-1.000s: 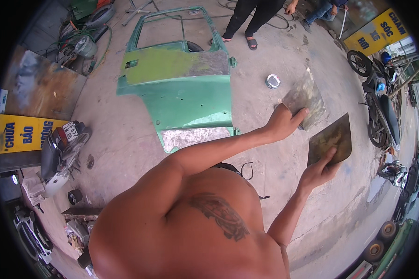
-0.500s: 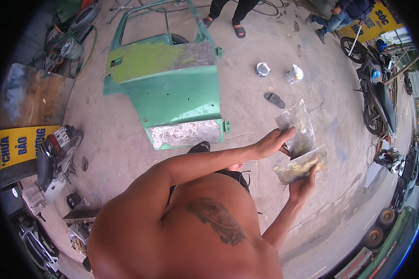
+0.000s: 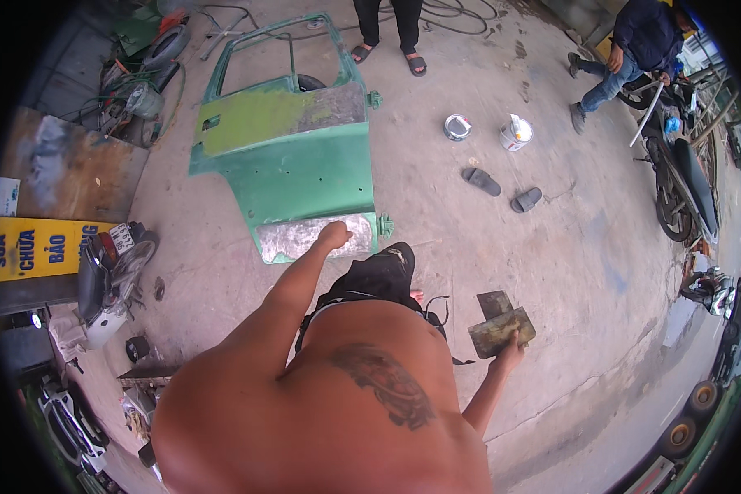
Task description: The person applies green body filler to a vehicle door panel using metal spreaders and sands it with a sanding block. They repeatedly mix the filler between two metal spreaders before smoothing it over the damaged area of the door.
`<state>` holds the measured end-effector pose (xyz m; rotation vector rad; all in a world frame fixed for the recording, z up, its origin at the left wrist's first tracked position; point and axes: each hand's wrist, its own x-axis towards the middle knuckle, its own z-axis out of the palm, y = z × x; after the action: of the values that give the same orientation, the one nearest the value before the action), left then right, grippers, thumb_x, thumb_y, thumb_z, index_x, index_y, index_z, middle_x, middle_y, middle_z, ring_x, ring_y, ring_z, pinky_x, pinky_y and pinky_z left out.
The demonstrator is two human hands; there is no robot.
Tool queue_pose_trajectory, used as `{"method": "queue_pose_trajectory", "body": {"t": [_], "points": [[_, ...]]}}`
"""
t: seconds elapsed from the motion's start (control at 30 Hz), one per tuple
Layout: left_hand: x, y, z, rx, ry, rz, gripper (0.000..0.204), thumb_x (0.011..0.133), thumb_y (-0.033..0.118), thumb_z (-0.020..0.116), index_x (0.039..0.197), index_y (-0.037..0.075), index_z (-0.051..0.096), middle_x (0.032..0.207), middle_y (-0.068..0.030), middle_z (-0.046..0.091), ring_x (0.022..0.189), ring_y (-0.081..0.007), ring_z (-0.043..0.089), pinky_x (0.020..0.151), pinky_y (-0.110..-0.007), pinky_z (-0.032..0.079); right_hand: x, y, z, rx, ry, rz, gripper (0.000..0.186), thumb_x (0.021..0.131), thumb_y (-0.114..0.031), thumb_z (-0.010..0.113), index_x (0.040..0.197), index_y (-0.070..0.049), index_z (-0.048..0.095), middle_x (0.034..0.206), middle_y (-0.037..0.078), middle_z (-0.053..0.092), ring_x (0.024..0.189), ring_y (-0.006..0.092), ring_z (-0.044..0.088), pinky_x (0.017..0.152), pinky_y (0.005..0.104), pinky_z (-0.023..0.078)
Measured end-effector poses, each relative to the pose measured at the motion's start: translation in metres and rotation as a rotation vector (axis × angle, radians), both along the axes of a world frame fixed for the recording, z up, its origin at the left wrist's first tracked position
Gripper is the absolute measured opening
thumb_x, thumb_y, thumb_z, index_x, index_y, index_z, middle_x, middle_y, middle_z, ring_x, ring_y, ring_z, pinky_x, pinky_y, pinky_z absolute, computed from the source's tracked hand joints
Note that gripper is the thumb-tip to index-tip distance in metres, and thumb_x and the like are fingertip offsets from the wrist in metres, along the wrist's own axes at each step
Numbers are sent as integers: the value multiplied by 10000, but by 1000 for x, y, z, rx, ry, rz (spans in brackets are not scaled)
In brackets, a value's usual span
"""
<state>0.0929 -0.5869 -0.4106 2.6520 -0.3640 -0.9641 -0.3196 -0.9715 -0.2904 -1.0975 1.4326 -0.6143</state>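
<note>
My left hand (image 3: 334,237) is over the bare, whitish-grey patch (image 3: 292,237) along the bottom of a green vehicle door (image 3: 309,177). Its fingers look curled together against the patch; whatever may be in them is hidden. Off to the right, my right hand (image 3: 510,354) grips two thin flat metal plates, both stained. The nearer metal plate (image 3: 500,333) crosses over the farther metal plate (image 3: 494,305), with a finger pressed on top. Above the patch, the door carries a sanded yellow-green and grey band and an empty window frame.
Two tins (image 3: 458,127) (image 3: 516,132) stand on the concrete right of the door, near a pair of dark sandals (image 3: 481,182) (image 3: 526,200). One person (image 3: 389,37) stands beyond the door; another person (image 3: 634,49) is beside a motorbike (image 3: 675,189) at the right. A scooter (image 3: 111,284) stands left.
My left hand has let go of a metal plate and moved left to the door's lower patch. Both plates are now in my right hand, lower and nearer. The person at right has come closer.
</note>
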Motion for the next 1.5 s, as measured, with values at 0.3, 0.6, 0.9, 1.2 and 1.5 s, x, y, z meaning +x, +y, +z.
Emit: {"method": "queue_pose_trajectory", "body": {"t": [0.3, 0.6, 0.9, 1.2, 1.5], "points": [[-5, 121, 28, -17, 283, 616, 290, 1001, 197, 472, 1017, -52, 621, 699, -193, 695, 557, -275, 696, 494, -367, 570, 120, -45, 40, -141, 96, 225, 425, 985, -247, 599, 1249, 84, 562, 1171, 153, 641, 1010, 220, 616, 887, 363, 490], [136, -184, 107, -1034, 777, 346, 417, 980, 393, 600, 1170, 22, 598, 1047, -97, 676, 1010, -176, 656, 851, -318, 529, 398, -54, 93, -502, -36, 822, 877, 870, -83, 733, 1546, -6, 181, 1563, 202, 263, 1385, 284, 333, 1148, 388, 262], [255, -166, 78, -1457, 553, 1185, 292, 854, 99, 716, 1113, 44, 593, 978, -22, 662, 840, -59, 556, 683, -215, 386, 688, -12, 4, -57, 19, 1513, 483, 885, -94, 717, 1276, 28, 462, 986, 103, 665, 879, 163, 643, 772, 307, 533], [264, 41, -42, -515, -187, 1292, 237, 749, 99, 666, 971, 16, 669, 751, -132, 707, 681, -180, 675, 638, -348, 504, 916, 88, -54, -505, 61, 2403, 199, 891, -169, 636, 1046, -46, 609, 865, 162, 695, 817, 310, 697, 749, 393, 542], [307, 53, -148, -143, 153, 1373, 324, 719, 200, 673, 1012, 66, 697, 834, -157, 722, 787, -322, 708, 711, -411, 536, 1093, 200, -254, -432, -18, 2273, 132, 832, -115, 689, 932, -29, 695, 837, 135, 713, 743, 245, 697, 692, 341, 535]]}}
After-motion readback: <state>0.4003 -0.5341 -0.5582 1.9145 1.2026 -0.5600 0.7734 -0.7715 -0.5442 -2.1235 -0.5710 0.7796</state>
